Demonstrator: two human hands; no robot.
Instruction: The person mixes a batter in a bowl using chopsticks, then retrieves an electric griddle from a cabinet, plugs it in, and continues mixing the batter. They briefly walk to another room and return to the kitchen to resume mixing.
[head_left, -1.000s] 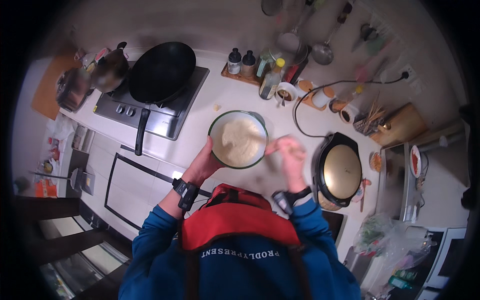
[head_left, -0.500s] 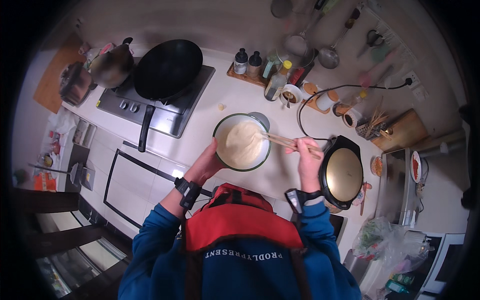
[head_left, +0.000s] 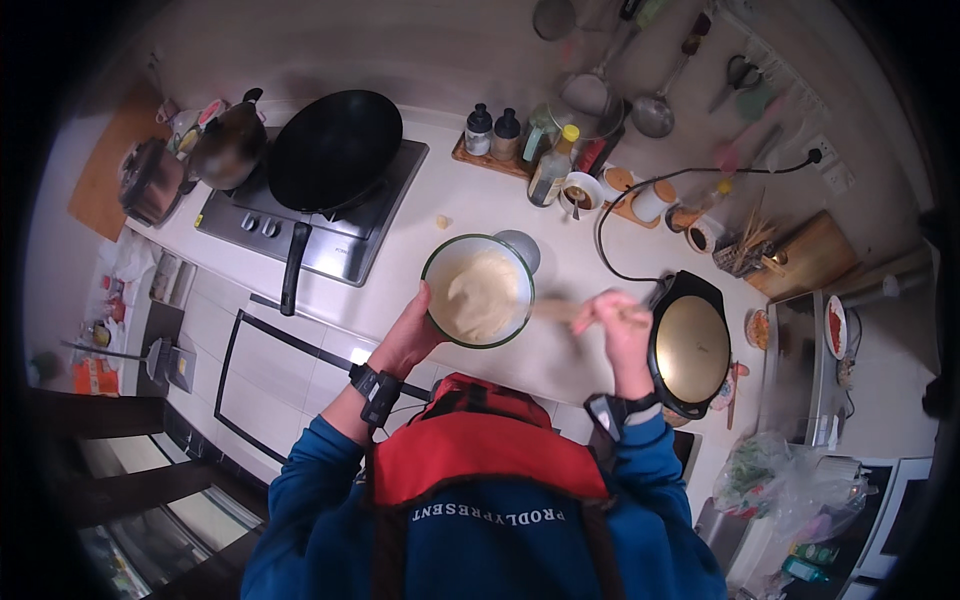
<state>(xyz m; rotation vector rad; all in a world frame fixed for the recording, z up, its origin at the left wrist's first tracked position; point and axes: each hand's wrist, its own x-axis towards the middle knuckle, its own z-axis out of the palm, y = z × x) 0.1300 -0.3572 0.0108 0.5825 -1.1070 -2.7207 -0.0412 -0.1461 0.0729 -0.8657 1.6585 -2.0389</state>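
Note:
My left hand (head_left: pixel 409 331) grips the near left rim of a white bowl (head_left: pixel 431 271) with a green edge. Inside the bowl lies a pale, thick batter (head_left: pixel 482 293) with swirl marks on its surface. My right hand (head_left: pixel 618 324) is closed round a pair of wooden chopsticks (head_left: pixel 556 311), blurred by motion. Their tips reach over the bowl's right rim into the batter. Just right of that hand sits a round electric griddle (head_left: pixel 691 348) with a gold-coloured plate and black housing.
A black wok (head_left: pixel 336 150) stands on the gas stove (head_left: pixel 330 240) at the left, its handle (head_left: pixel 295 268) jutting toward me. Seasoning jars (head_left: pixel 479 134), a yellow-capped bottle (head_left: pixel 553 170) and a small sauce bowl (head_left: pixel 580 194) line the wall. A black cord (head_left: pixel 602 235) runs to the griddle.
The chopsticks and my right hand have swung a little toward me and now blur with motion. My left hand and the bowl have shifted slightly left, and the batter's swirl has changed shape.

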